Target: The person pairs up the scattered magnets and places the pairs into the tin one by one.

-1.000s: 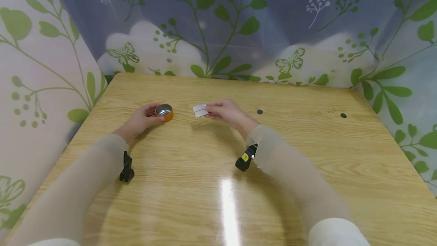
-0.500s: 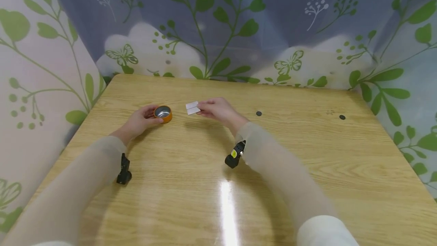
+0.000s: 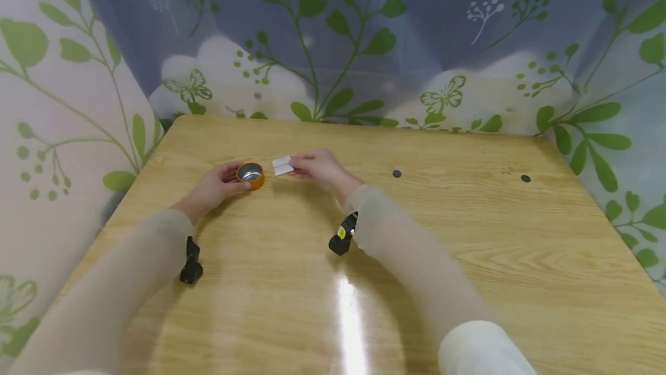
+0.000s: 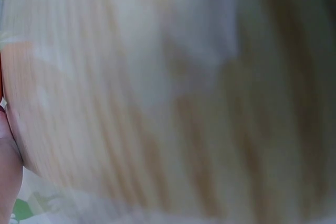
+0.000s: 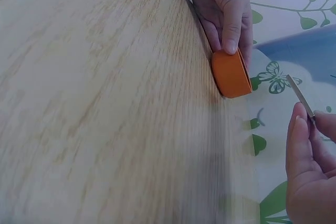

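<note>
In the head view, a small round orange bowl (image 3: 251, 176) with a shiny metal inside stands on the table at the left. My left hand (image 3: 212, 188) holds its left side, thumb on the near wall and fingers round the far side. My right hand (image 3: 319, 169) pinches a small, flat white piece (image 3: 282, 165) crossed by a dark line, just right of the bowl and apart from it. Seen edge-on in the right wrist view, the white piece (image 5: 300, 98) looks thin and stiff. The left wrist view shows only a sliver of my left hand (image 4: 8, 166) and blurred wood grain.
Two small dark discs lie on the wooden table (image 3: 468, 236): a nearer disc (image 3: 397, 173) right of my right hand, and a farther disc (image 3: 525, 178) near the right edge. Leaf-patterned cloth (image 3: 333, 45) hangs behind the table and along both sides.
My right hand has moved left with the white piece, closing most of the distance to the bowl. The left hand and the bowl have stayed in place.
</note>
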A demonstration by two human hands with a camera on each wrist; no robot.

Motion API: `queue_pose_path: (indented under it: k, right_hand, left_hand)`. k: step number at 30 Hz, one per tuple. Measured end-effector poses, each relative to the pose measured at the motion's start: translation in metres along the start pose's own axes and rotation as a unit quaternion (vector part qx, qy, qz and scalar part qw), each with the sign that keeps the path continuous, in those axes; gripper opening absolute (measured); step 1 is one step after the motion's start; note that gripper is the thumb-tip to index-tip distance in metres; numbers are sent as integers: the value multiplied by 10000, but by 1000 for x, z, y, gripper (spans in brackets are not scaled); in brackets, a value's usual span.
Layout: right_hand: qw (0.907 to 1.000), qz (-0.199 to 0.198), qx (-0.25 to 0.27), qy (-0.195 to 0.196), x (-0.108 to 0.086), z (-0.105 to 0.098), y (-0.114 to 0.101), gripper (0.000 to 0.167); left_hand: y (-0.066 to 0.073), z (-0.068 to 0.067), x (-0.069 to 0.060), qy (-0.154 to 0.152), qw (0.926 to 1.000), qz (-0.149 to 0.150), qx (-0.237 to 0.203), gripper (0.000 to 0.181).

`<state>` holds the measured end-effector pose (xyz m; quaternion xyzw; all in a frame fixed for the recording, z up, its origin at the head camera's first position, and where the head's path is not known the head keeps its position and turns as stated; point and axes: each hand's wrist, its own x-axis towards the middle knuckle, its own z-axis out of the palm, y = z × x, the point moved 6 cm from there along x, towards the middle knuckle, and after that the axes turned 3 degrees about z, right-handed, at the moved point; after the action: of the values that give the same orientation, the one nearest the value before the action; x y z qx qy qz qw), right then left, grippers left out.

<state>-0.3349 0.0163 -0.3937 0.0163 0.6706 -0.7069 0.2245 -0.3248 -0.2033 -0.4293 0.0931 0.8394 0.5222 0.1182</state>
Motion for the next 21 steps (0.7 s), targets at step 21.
queue_pose_path:
  k: [21]
  right_hand:
    - [9988,-107,-296,364,18,34,5,25]
  left_hand:
    - [1,0,-3,60,9998,167,48,77]
